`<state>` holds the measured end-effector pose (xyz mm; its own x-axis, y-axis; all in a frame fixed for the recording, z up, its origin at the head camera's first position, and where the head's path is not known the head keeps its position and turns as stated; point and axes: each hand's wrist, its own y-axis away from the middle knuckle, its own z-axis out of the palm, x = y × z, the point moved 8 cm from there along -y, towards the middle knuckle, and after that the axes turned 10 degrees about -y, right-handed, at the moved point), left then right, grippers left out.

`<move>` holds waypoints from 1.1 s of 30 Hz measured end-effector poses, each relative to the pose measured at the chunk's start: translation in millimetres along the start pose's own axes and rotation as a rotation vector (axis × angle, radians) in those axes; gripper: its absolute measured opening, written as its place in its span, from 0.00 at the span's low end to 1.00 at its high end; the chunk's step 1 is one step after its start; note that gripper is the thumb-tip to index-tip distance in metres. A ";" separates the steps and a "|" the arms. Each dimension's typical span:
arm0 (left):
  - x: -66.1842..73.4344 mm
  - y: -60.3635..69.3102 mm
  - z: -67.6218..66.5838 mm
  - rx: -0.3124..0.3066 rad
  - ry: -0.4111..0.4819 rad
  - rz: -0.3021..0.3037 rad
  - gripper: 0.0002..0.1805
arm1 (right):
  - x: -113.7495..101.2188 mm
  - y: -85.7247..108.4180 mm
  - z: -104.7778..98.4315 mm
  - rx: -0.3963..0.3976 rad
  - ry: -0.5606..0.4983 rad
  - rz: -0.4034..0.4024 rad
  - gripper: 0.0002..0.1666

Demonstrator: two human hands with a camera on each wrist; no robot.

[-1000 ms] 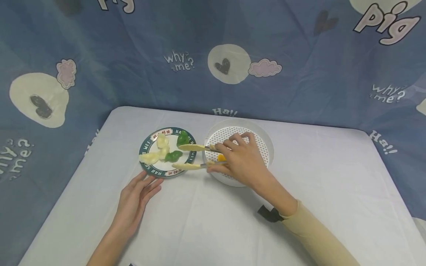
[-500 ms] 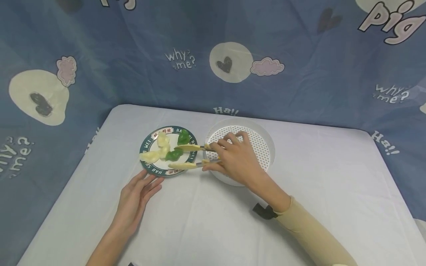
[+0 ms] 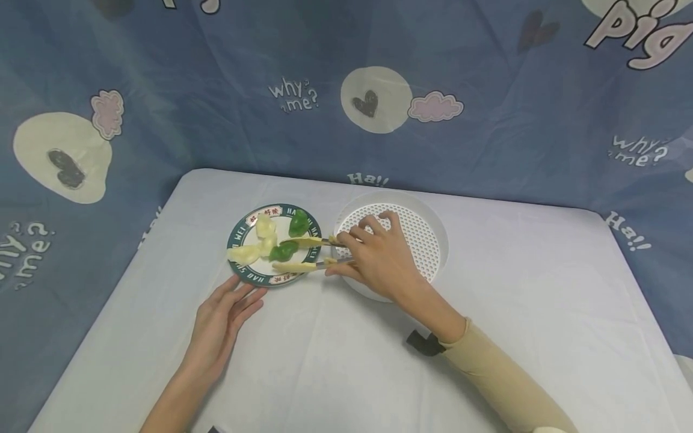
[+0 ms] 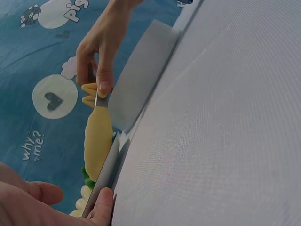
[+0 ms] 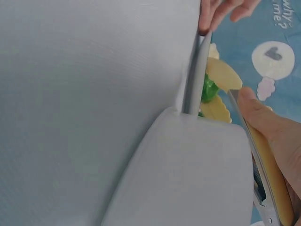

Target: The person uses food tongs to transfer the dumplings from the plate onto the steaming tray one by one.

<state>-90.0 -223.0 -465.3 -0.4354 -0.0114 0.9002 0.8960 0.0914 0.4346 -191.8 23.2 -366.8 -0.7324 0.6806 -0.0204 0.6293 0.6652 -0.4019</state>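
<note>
My right hand [image 3: 381,255] grips yellow-tipped tongs [image 3: 295,266], whose parted tips reach over the green-rimmed plate [image 3: 239,230]. One green piece [image 3: 283,251] lies between the tips; whether they touch it I cannot tell. Another green piece [image 3: 298,223] sits near the plate's back right rim, and pale yellow pieces [image 3: 245,254] lie on the left. My left hand [image 3: 216,331] touches the plate's near edge with extended fingers. In the right wrist view the tongs [image 5: 225,75] stand either side of a green piece [image 5: 209,88], with my right thumb [image 5: 254,110] along one arm.
A round white container with a perforated base [image 3: 422,234] stands right of the plate, partly beneath my right hand. A white cloth [image 3: 335,361] covers the table, and a blue printed curtain [image 3: 243,138] hangs behind it. A black strap [image 3: 425,343] shows by my right wrist.
My right hand has moved a little left with the tongs, bringing their tips from the plate's right edge to around the nearer green piece. My left hand has stayed at the plate's edge.
</note>
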 end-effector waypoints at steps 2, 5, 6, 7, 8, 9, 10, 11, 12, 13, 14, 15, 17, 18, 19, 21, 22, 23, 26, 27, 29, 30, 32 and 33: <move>0.6 0.3 0.0 0.000 0.004 0.005 0.36 | -0.4 -0.3 -0.5 0.007 0.004 -0.005 0.38; 1.3 0.6 0.3 -0.004 0.009 0.012 0.36 | -1.7 0.0 -1.7 0.021 0.015 -0.015 0.37; 1.3 0.6 0.5 -0.005 0.009 0.012 0.36 | -2.3 0.0 -1.9 0.025 0.018 -0.019 0.36; 1.3 0.7 0.6 -0.005 0.009 0.011 0.36 | -2.9 0.0 -1.9 0.028 0.019 -0.022 0.36; 1.3 0.7 0.6 -0.003 0.009 0.009 0.36 | -3.6 -0.1 -1.9 0.030 0.020 -0.025 0.35; 1.2 0.6 0.5 0.000 0.006 0.007 0.36 | -4.0 -0.4 -1.2 0.026 0.022 -0.025 0.35; 1.0 0.5 0.5 0.003 0.003 0.002 0.36 | -4.2 -0.8 -0.5 0.023 0.024 -0.023 0.35; 0.7 0.3 0.4 0.006 -0.001 -0.002 0.36 | -4.4 -1.2 0.3 0.018 0.027 -0.020 0.36; 0.5 0.2 0.4 0.009 -0.006 -0.006 0.36 | -4.6 -1.5 1.0 0.011 0.026 -0.016 0.36; 0.3 0.2 0.3 0.012 -0.011 -0.010 0.36 | -4.6 -1.8 1.8 0.006 0.027 -0.011 0.36; 0.2 0.1 0.4 0.013 -0.016 -0.012 0.36 | -4.6 -1.9 2.5 0.000 0.027 -0.005 0.36; 0.1 0.0 0.5 0.014 -0.022 -0.014 0.36 | -4.5 -2.0 3.3 -0.006 0.027 0.000 0.36; 0.1 -0.1 0.8 0.014 -0.027 -0.015 0.36 | -5.0 -1.7 3.9 -0.007 0.023 0.003 0.37; 0.1 0.0 0.9 0.014 -0.028 -0.016 0.36 | -5.3 -1.5 4.0 -0.007 0.021 0.004 0.37; 0.0 -0.1 0.9 0.014 -0.030 -0.018 0.36 | -5.4 -1.2 4.2 -0.006 0.022 0.005 0.37; -0.2 -0.2 1.1 0.015 -0.033 -0.023 0.36 | -5.9 -1.0 4.5 -0.001 0.023 0.008 0.37; -0.4 -0.2 1.1 0.016 -0.033 -0.025 0.36 | -6.1 -0.8 4.6 0.004 0.023 0.011 0.37; -0.5 -0.2 1.1 0.016 -0.032 -0.027 0.36 | -6.1 -0.6 4.8 0.011 0.022 0.015 0.37; -0.9 -0.4 1.1 0.013 -0.023 -0.027 0.36 | -5.5 0.0 5.2 0.021 0.004 0.038 0.37; -0.9 -0.4 1.2 0.011 -0.018 -0.025 0.36 | -5.1 0.5 5.4 0.023 -0.004 0.047 0.37; -0.9 -0.5 1.1 0.008 -0.014 -0.021 0.36 | -4.1 1.0 5.6 0.024 -0.021 0.064 0.37; -0.8 -0.4 1.1 0.006 -0.013 -0.019 0.36 | -3.7 1.3 5.9 0.022 -0.027 0.070 0.37; -0.6 -0.1 0.9 0.005 -0.015 -0.017 0.36 | -2.4 2.0 6.0 0.018 -0.038 0.081 0.36; -0.4 0.0 0.6 0.005 -0.019 -0.016 0.36 | -1.7 2.3 5.8 0.017 -0.043 0.086 0.36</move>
<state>-89.9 -222.4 -465.7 -0.4516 0.0061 0.8922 0.8883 0.0965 0.4489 -190.6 21.9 -373.0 -0.6867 0.7208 -0.0943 0.6858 0.5994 -0.4127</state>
